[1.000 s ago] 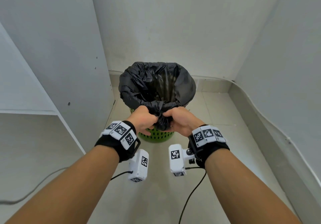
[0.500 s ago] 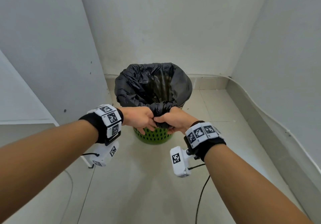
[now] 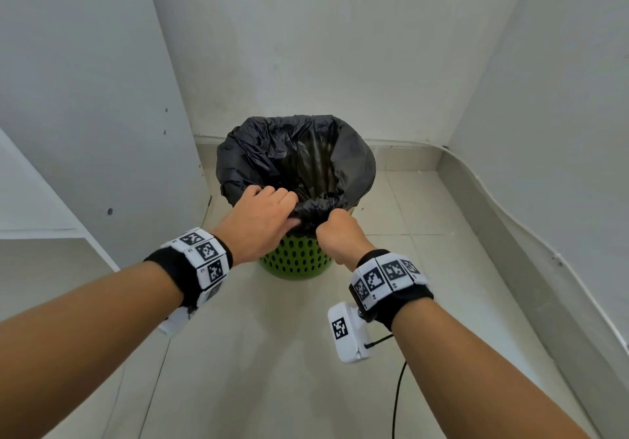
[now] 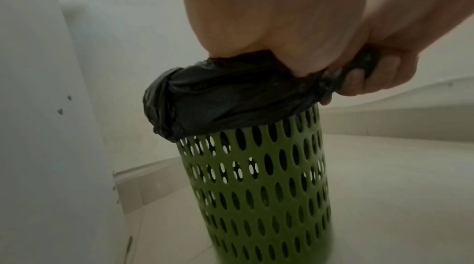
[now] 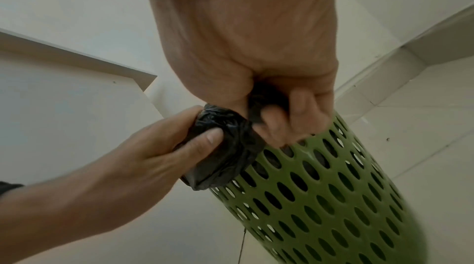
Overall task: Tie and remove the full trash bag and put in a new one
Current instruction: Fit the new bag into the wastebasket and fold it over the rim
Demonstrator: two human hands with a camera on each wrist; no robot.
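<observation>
A black trash bag (image 3: 296, 156) lines a green perforated bin (image 3: 292, 261) standing on the floor in a corner. The bag's edge is folded over the rim and bunched at the near side. My left hand (image 3: 269, 217) grips that bunched plastic (image 5: 225, 142) from the left, thumb pressed on it. My right hand (image 3: 337, 231) is fisted round the same roll of bag edge (image 4: 359, 65) just to the right. Both hands sit at the bin's (image 4: 256, 187) near rim. The inside of the bag is dark; I cannot make out its contents.
White walls close in behind and to the right of the bin; a white cabinet panel (image 3: 85, 115) stands on the left. Pale floor tiles (image 3: 272, 370) stretch toward me. A black cable (image 3: 398, 397) hangs from the right wrist camera.
Both hands stayed on the bunched bag edge. The left hand has turned over and reached further across the rim; the right fist has shifted slightly right.
</observation>
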